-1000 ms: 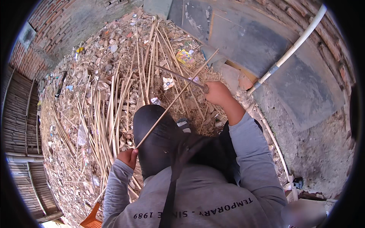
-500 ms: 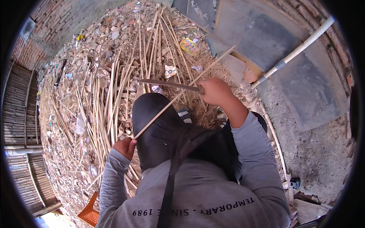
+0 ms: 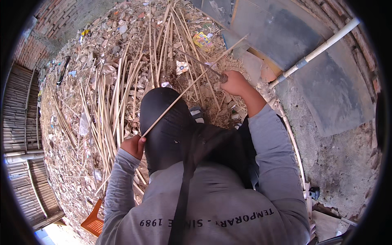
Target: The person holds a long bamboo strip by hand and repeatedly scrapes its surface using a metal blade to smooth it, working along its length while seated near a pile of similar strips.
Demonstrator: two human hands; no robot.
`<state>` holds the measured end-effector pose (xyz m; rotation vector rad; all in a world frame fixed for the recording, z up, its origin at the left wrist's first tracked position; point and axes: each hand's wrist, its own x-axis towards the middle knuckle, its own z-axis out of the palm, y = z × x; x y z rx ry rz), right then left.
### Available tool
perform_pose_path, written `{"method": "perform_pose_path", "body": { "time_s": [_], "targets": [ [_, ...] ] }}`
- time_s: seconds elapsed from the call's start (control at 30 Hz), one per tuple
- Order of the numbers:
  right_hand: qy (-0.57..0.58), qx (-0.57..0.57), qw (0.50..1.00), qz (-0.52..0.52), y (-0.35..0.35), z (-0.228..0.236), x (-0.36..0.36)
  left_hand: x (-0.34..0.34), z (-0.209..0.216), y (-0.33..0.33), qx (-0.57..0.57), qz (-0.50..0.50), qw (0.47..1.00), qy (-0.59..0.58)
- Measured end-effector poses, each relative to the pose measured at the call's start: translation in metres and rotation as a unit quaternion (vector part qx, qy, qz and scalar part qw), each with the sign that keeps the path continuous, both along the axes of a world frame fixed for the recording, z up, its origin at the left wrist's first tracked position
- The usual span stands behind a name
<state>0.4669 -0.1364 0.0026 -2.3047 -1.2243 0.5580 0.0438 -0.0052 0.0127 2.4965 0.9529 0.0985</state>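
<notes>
Two hands engaged, both gripping. I am seeing left hand (image 3: 134, 146) clamping near end of long bamboo stick (image 3: 192, 83); stick is running diagonally up-right, far tip near grey slab (image 3: 326, 94). Right hand (image 3: 233, 83) is closing around blade (image 3: 196, 61) handle, blade crossing stick (contact point unclear). Right nearer far end. Open room leftward over cane pile (image 3: 110, 98); wall crowding right.

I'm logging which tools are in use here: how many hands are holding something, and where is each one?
2. The left hand grips the lower end of a long bamboo stick by the knee; the right hand holds a long knife against it, further up.
</notes>
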Motion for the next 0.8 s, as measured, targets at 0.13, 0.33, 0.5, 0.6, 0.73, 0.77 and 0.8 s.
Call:
{"method": "perform_pose_path", "body": {
  "time_s": [0.13,0.33,0.5,0.6,0.73,0.77,0.8],
  "targets": [
    [-0.070,-0.010,0.997,0.007,0.001,0.005,-0.016,-0.018,0.001,0.009,-0.026,-0.015,0.999,0.021],
    [-0.069,-0.055,0.996,-0.010,-0.007,0.011,-0.015,-0.003,0.004,-0.005,-0.002,-0.001,1.000,0.010],
    [-0.106,-0.061,0.993,0.000,-0.004,0.019,-0.024,-0.017,0.007,0.005,-0.023,0.008,0.998,0.052],
    [-0.124,-0.061,0.990,0.021,-0.001,0.032,-0.045,-0.019,0.010,-0.001,-0.004,0.010,0.999,0.044],
    [-0.088,-0.069,0.992,-0.055,-0.012,0.002,-0.007,-0.010,0.005,-0.006,0.009,-0.006,0.999,0.047],
    [-0.091,-0.043,0.990,-0.101,-0.011,-0.004,0.019,-0.006,0.008,0.001,0.023,-0.004,0.998,0.051],
    [-0.089,-0.064,0.989,-0.096,-0.019,0.002,0.025,-0.005,0.010,0.004,0.030,-0.005,0.998,0.054]
  ]
}}
